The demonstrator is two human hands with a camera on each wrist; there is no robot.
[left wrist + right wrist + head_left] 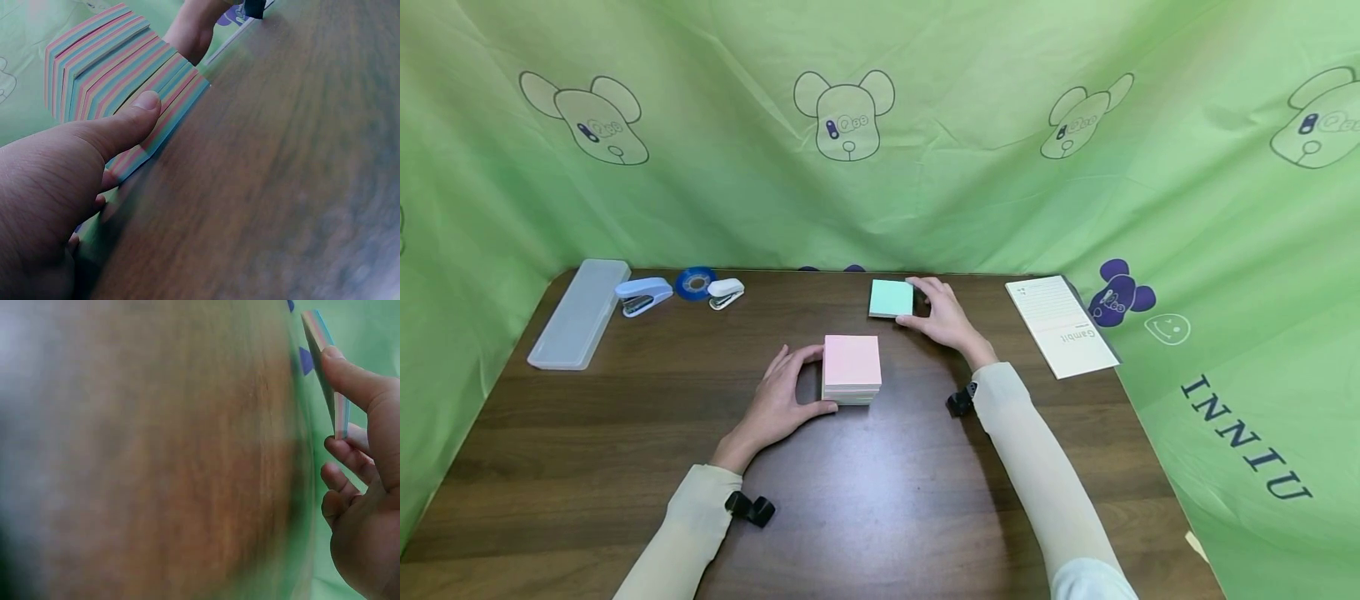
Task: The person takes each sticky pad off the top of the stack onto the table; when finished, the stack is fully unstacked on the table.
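Evidently, from the head camera, the work seems well along: many paper layers sit together in a pink-topped stack (852, 362) near the middle of the desk (850, 517), while a thinner green-topped pad (892, 297) stays separate, farther back and slightly to the right. The left hand (781, 396) grasps the stack by its left side, thumb at the near edge; the right hand (946, 318) pinches the pad between thumb and fingers. If these papers are being gathered, the large pile is mostly built and joining the small pad to it would be what is left, though that is only my reading. Off to the left lie a translucent case (580, 315), a blue stapler (644, 295), a roll of blue tape (695, 283) and a white stapler (726, 292); a notepad (1062, 327) lies at the right, all apart from both hands. From the left wrist, the thumb presses the striped side of the stack, whose layers are not quite flush (some squaring up may be wanted). From the right wrist, the pad's dark underside shows, so it appears raised off the desk, its striped edge under the thumb.
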